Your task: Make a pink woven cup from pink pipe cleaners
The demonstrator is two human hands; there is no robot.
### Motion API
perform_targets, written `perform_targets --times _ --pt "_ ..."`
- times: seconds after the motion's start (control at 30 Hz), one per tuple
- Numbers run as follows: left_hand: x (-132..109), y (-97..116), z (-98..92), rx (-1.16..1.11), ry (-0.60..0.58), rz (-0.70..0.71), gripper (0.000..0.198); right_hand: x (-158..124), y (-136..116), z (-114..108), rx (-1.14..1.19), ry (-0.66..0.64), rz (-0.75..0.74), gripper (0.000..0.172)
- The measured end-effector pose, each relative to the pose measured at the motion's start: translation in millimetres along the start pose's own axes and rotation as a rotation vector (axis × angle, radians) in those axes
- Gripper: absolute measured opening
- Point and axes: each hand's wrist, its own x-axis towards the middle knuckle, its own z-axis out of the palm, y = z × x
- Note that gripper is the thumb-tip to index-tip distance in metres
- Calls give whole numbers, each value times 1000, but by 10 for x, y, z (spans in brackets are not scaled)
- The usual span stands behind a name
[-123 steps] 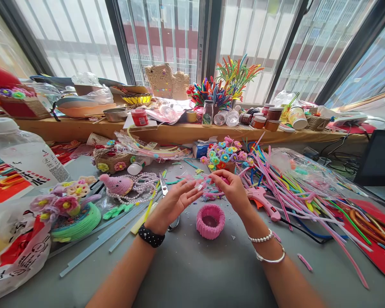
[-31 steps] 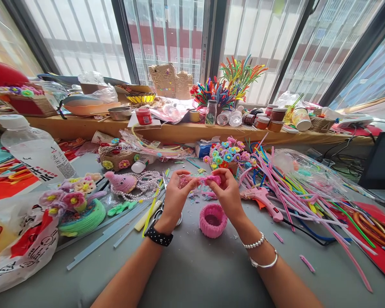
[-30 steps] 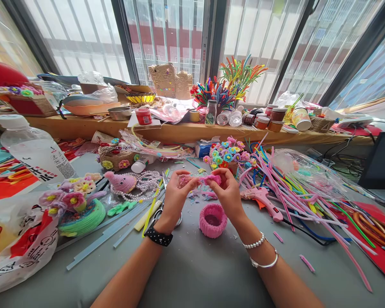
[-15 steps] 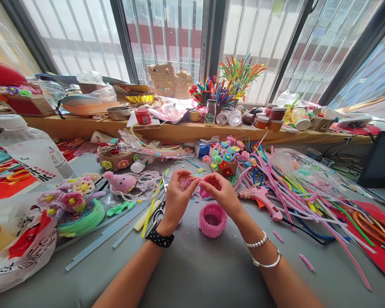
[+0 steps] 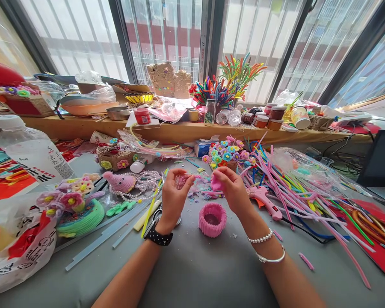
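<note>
My left hand [image 5: 173, 196] is closed around a small clear plastic packet [image 5: 181, 181] with reddish marks. In my right hand [image 5: 232, 188] a bright pink, soft-looking piece [image 5: 217, 181] is pinched between thumb and fingers; its exact kind is unclear. Below and between the hands, a round pink fuzzy pot [image 5: 212, 220] stands upright on the grey table, touched by neither hand. Scissors [image 5: 159, 216] lie partly hidden behind my left wrist. Coloured scraps [image 5: 205, 188] are scattered on the table beyond the hands.
A pink glue gun [image 5: 266, 203] with a black cable lies to the right, beside many pipe cleaners [image 5: 295, 192]. Clear glue sticks [image 5: 99, 239], a pink plush figure [image 5: 120, 182] and a green flower piece [image 5: 81, 214] lie left. A flower basket [image 5: 227, 156] stands behind.
My hands have drawn apart: the left went slightly left with the packet, the right moved right with the pink piece. The pink pot has stayed put.
</note>
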Motion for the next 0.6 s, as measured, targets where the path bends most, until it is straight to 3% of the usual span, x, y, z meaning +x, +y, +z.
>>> perform_targets --times 0.13,0.27,0.37,0.47,0.6 --pt "27 1 1 -88 -33 -76 33 34 3 -49 12 42 -6 28" --pt "34 -28 16 -128 -65 -109 34 11 39 -50 -304 5 -91 29" --pt "31 -55 18 -147 -98 -116 34 -24 56 -19 -554 -25 -267 16" --pt "28 -63 18 -171 -117 -125 34 -45 60 13 -723 -61 -422 15" --pt "36 -25 23 -316 -176 -247 35 -28 66 6 -781 -49 -406 20"
